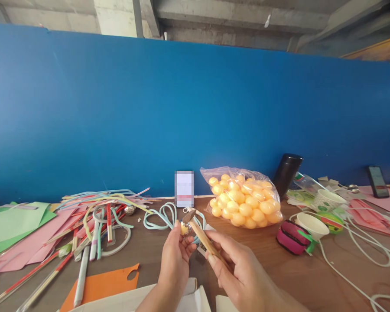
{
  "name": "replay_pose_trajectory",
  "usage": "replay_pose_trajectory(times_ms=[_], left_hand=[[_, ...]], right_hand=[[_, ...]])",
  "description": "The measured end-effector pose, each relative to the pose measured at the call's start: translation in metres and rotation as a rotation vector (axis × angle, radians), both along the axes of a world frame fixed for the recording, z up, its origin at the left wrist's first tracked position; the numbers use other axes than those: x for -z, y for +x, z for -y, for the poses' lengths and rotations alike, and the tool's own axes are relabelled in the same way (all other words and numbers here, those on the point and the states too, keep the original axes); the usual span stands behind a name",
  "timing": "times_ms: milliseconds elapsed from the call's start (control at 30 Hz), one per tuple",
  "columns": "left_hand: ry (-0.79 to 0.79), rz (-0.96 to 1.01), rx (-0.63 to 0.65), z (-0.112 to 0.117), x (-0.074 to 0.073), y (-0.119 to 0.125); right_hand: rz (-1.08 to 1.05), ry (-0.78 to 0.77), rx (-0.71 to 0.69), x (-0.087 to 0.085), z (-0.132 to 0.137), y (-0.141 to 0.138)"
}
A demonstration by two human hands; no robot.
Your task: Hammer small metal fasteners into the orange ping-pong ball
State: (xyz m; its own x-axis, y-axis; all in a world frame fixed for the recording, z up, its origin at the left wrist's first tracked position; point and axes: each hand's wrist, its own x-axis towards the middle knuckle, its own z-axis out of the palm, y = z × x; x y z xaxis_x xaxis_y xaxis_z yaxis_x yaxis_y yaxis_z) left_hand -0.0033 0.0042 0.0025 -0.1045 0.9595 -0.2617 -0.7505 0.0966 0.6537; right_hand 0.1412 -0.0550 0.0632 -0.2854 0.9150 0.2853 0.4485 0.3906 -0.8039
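Note:
My left hand [175,255] is closed in a pinch on a small yellow ball [184,228] held above the brown table [263,268]. My right hand [243,273] is closed on a wooden-handled tool [204,236], whose metal tip [189,215] rests against the top of the ball. Both hands hover near the table's front edge, in front of a light blue looped cord [160,215]. A clear plastic bag of orange-yellow balls [243,199] lies behind and to the right of the hands.
Colored straws, chopsticks and paper sheets [94,221] cover the left side. An orange sheet [100,286] and white box [169,301] lie near me. A black cylinder [287,173], paper cups [312,225], a pink pouch [292,237], white cables [360,255] and a phone [377,181] are right. A blue wall [182,112] backs the table.

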Motion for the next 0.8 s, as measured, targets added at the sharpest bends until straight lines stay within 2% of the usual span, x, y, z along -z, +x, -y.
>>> replay_pose_trajectory(times_ms=[367, 800], left_hand=[[-0.027, 0.002, -0.029, 0.0013, -0.0013, -0.0002], [-0.045, -0.009, -0.062, -0.0006, 0.0005, 0.0009]], right_hand=[[0.036, 0.01, 0.008, -0.0041, -0.0014, 0.002], [0.043, -0.147, -0.001, -0.0017, -0.0023, 0.002]])
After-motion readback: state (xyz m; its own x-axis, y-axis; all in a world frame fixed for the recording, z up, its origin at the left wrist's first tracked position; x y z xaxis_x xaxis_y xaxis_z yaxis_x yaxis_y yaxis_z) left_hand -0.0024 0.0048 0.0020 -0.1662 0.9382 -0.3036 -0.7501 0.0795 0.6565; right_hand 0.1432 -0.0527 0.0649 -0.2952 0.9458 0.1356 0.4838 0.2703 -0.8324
